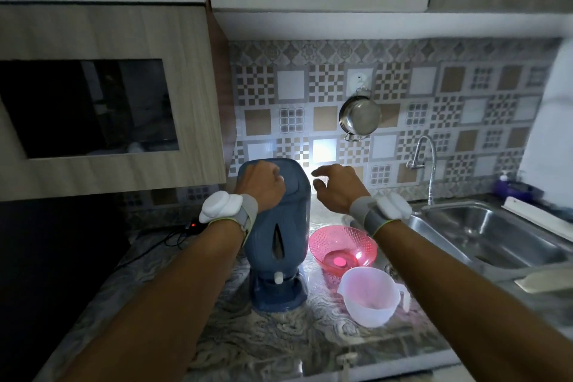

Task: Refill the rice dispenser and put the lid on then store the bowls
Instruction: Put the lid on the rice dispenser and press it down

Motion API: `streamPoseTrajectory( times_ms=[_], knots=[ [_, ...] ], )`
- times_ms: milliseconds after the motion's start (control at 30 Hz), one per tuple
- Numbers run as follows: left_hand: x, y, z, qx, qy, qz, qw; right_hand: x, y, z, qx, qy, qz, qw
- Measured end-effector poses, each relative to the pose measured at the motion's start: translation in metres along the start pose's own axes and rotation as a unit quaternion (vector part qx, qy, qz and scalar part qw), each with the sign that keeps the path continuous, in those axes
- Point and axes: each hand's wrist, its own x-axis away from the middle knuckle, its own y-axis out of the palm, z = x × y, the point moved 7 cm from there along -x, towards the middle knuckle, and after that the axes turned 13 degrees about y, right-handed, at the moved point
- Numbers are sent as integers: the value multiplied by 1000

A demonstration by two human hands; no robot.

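Note:
A tall blue rice dispenser (279, 245) stands on the marbled counter, with a blue lid (294, 174) on its top. My left hand (260, 186) rests on that lid with the fingers curled, pressing down on its left side. My right hand (336, 187) hovers just right of the dispenser's top, fingers spread and holding nothing. To the right of the dispenser's base sits a pink patterned bowl (342, 250), which looks empty. In front of it stands a white translucent jug-shaped bowl (370, 296) with a handle and spout, also empty.
A steel sink (483, 232) with a curved tap (426, 161) lies to the right. A steel pot (359, 116) hangs on the tiled wall. Left of the dispenser a wooden cabinet (102, 102) overhangs the counter, with a black cable (161, 242) below. White cupboards are overhead.

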Motion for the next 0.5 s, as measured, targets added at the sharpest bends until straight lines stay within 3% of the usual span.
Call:
streamPoseTrajectory(
  times_ms=[333, 500],
  knots=[
    [-59, -14, 86, 13, 40, 90, 995, -42, -102, 26, -78, -32, 131, 988],
    [-112, -9, 138, -12, 76, 156, 985, -88, -151, 40, -61, -78, 181, 978]
  ],
)
